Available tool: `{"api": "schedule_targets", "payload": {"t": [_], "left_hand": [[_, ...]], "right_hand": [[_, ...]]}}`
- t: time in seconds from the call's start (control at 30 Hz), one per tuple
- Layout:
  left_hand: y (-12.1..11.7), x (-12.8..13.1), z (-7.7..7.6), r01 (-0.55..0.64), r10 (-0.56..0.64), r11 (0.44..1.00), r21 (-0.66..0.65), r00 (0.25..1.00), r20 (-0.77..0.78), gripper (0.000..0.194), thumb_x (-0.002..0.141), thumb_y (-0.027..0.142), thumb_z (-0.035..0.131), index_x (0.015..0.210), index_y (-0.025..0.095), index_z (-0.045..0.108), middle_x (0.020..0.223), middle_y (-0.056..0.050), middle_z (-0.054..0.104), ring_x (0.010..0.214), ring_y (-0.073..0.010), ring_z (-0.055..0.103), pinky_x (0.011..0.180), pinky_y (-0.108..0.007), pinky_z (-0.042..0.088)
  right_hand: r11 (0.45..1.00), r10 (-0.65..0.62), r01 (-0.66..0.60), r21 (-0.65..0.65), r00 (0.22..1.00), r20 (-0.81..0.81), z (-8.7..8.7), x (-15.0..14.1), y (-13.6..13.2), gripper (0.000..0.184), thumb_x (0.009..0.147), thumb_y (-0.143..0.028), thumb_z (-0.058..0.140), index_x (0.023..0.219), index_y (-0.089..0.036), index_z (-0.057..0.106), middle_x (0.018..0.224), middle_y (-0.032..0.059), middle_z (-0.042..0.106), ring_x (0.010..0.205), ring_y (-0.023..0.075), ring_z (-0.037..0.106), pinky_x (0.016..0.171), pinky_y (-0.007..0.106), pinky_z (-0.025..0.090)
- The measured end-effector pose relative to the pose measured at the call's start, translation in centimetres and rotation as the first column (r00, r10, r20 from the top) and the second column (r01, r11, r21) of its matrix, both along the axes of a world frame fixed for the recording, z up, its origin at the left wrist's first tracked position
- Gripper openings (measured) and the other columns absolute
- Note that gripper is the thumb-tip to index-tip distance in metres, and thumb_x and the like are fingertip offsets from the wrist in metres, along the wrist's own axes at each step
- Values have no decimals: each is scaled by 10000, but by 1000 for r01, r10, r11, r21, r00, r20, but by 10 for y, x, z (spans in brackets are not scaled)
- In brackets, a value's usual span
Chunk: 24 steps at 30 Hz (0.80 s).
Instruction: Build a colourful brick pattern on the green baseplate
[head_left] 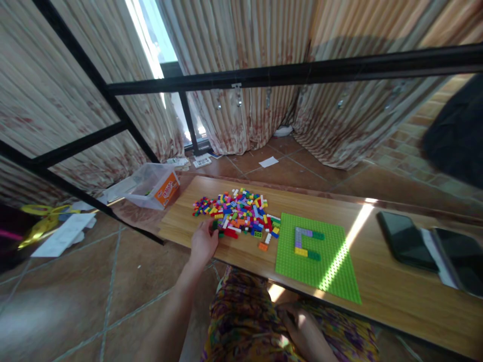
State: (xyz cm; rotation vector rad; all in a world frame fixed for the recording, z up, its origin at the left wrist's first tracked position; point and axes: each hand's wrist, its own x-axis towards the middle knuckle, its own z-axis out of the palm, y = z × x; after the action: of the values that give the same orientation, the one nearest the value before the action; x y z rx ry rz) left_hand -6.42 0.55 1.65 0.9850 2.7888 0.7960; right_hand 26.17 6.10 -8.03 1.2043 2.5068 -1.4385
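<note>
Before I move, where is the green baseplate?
In the head view, the green baseplate lies on the table, right of the brick pile and left of a dark phone.

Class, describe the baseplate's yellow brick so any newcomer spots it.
On the wooden table, a green baseplate holds a bracket of bricks. At the bracket's near left corner sits the yellow brick, the only yellow one there, between a lilac brick and a dark green one.

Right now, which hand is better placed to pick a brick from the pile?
Left, most likely: the left hand is at the near-left edge of the brick pile, while the right hand is down by the lap, off the table.
</note>
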Motion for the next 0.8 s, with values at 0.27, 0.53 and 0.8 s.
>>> {"api": "schedule_targets", "payload": {"t": [0.27,0.53,0.8], "left_hand": [[11,0,3,95,-81,991,92,986,-146,342,866,182,497,1188,164,611,1158,-113,608,1094,-235,580,967,-344,466],[50,-25,8,208,-203,978,2,955,-218,289,832,132,531,1071,164,692,1116,-105,627,1063,-231,577,993,-355,446],[45,-20,20,143,-140,974,175,990,-27,189,802,136,549,943,148,674,917,-79,684,867,-204,623,822,-325,484]], "right_hand": [[998,52,-53,16,997,57,-10,-1,6,414,874,-439,384,926,-235,741,925,100,750,916,254,691,809,294,505],[1000,23,-24,4,999,40,-19,0,8,434,849,-481,412,893,-217,753,881,106,754,862,255,697,771,289,515],[999,-45,45,-8,998,-39,-2,-5,3,393,853,-464,442,835,-225,753,832,84,751,845,259,698,753,305,520]]}}
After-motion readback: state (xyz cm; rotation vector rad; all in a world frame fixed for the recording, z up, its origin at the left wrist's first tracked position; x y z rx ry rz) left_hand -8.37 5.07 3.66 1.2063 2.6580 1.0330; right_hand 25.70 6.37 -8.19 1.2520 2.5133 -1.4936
